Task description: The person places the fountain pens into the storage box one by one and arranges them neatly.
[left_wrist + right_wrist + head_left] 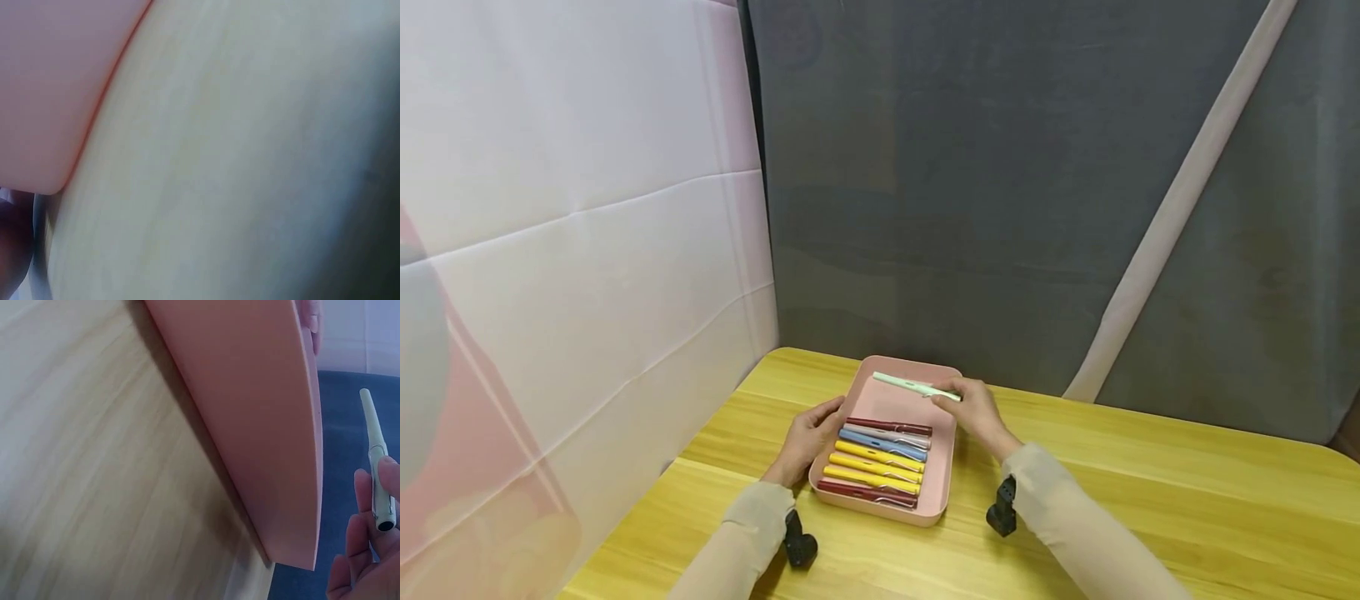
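My right hand pinches a pale mint-green pen over the far part of a pink tray. In the right wrist view the pen lies between thumb and fingers, its dark round end toward the camera. The left hand holds the tray's left side at the rim. Below the green pen, several pens lie side by side in the tray: a dark red one, a pale pink one, a blue one, three yellow ones and another dark red one nearest me.
The tray stands on a yellow wood-grain table, close to its far edge. A dark grey curtain hangs behind the table, crossed by a pale diagonal strip. At the left is a whitish fabric wall.
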Motion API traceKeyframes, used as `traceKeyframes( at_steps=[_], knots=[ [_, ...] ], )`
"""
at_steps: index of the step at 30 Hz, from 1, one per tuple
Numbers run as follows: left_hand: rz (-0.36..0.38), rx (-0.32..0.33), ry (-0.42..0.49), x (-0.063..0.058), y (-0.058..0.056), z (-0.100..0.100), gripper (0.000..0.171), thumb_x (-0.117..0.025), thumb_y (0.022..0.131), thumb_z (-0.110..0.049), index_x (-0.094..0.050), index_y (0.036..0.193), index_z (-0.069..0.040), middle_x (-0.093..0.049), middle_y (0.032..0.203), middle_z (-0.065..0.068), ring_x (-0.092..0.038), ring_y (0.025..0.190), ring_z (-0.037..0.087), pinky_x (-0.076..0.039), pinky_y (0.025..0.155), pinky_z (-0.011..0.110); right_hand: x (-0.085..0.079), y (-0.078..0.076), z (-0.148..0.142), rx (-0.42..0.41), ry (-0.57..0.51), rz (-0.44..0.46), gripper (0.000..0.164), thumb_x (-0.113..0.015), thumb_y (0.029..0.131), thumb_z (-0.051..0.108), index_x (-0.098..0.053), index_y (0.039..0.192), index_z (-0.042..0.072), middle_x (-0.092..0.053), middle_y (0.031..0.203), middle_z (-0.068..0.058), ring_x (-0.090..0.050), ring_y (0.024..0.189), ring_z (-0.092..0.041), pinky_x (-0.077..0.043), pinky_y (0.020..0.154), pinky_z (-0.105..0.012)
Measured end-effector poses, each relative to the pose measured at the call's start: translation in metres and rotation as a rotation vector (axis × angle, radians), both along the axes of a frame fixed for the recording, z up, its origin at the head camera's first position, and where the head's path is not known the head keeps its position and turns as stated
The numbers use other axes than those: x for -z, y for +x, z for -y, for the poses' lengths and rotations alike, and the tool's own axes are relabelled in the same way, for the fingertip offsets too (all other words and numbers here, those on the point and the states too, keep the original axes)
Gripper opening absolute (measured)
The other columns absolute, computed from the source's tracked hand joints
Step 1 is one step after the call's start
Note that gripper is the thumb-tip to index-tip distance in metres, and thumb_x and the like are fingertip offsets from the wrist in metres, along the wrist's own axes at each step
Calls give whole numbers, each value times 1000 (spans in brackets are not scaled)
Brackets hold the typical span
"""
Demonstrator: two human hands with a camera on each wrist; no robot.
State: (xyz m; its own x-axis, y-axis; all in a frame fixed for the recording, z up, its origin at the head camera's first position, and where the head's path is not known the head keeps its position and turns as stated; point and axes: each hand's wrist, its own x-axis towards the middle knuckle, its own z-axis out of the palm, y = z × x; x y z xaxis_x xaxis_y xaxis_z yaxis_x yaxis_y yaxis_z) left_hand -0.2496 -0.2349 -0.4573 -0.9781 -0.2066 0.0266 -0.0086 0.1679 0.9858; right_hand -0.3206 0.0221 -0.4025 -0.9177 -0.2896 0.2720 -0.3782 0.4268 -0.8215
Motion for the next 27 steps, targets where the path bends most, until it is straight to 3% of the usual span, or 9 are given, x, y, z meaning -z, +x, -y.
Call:
traceKeyframes(
  at_steps=[8, 19, 27],
  knots=[
    [-10, 0, -5, 2, 2, 2, 44, -54, 96, -23, -50, 137, -7, -50, 138, 15, -47, 127, 30, -43, 101, 41, 3, 0, 7, 7, 31, -3, 12, -71, 83, 10, -72, 92, 3, -70, 89, -7, -52, 72, -14, -42, 61, -24],
    [-3, 1, 31, 1, 3, 3, 42, -54, 97, -21, -51, 137, -8, -50, 138, 13, -48, 126, 28, -44, 100, 38, 3, 0, 19, -2, 93, -60, 8, -71, 83, 12, -72, 88, 6, -71, 88, -5, -59, 79, -15, -49, 70, -31],
    [-9, 7, 33, 1, 5, 3, 41, -53, 97, -20, -51, 136, -8, -50, 138, 13, -47, 127, 28, -43, 101, 39, 7, 0, 27, -6, 140, -89, 4, -74, 81, 13, -72, 81, 9, -70, 80, -1, -49, 68, -12, -39, 65, -28]
  ],
)
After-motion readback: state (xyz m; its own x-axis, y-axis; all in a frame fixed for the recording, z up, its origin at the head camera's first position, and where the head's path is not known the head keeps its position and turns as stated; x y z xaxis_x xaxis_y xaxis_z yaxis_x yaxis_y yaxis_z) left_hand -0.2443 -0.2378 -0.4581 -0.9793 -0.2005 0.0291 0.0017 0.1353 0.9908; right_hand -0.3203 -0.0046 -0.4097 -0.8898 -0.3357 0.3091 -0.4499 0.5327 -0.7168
